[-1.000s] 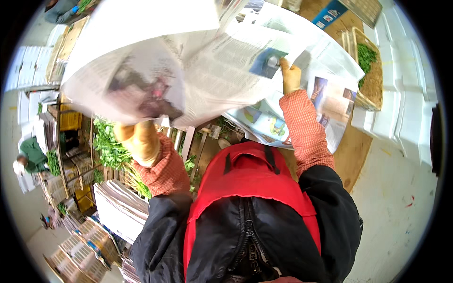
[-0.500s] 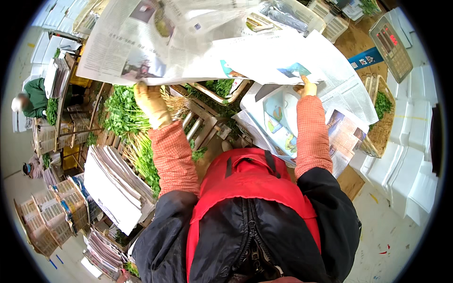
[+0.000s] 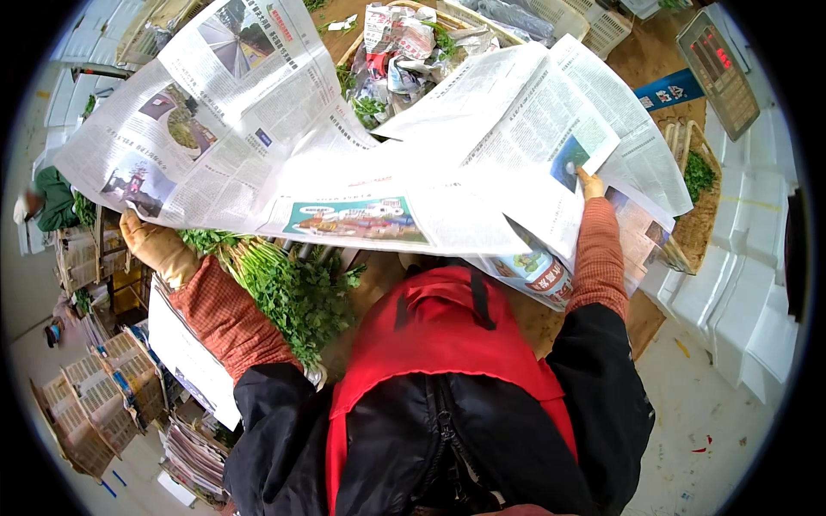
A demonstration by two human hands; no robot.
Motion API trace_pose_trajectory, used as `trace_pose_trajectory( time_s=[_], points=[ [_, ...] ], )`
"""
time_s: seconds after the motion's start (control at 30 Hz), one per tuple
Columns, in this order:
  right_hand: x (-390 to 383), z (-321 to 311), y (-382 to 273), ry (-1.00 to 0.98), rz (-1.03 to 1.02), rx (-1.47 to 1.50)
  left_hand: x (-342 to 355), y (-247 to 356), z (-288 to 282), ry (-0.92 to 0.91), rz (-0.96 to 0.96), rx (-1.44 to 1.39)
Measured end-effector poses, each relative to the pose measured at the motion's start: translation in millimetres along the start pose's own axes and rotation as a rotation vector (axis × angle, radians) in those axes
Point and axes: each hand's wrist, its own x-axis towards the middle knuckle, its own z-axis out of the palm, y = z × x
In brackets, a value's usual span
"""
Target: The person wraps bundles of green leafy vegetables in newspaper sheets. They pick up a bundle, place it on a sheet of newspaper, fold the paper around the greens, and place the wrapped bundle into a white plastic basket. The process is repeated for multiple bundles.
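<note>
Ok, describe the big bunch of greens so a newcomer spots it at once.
Find the red apron at lower centre, then the left orange checked sleeve. Between them, just below the spread newspaper in the picture, lies the bunch of greens. It is the largest leafy clump in view, with pale stems showing at upper left.

Bright light whitens the newspaper; dark fisheye corners distort edges.
</note>
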Motion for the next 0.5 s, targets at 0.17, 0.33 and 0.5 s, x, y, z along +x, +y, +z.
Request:
trace_pose_trajectory(
  time_s=[0.17, 0.33, 0.5],
  points=[
    [8.0, 98.7, 45.3, 0.017, 0.036, -0.454, 4.2, 62.3, 53.7, -0.236, 0.125, 0.091],
    [-3.8, 118.2, 55.8, -0.011, 0.176, -0.662, 30.1, 166.0, 93.4, -0.308, 0.125, 0.22],
    [-91.8, 140.7, -64.9, 0.175, -0.382, -0.383, 35.2, 209.1, 108.0, -0.36, 0.171, -0.006]
  ],
)
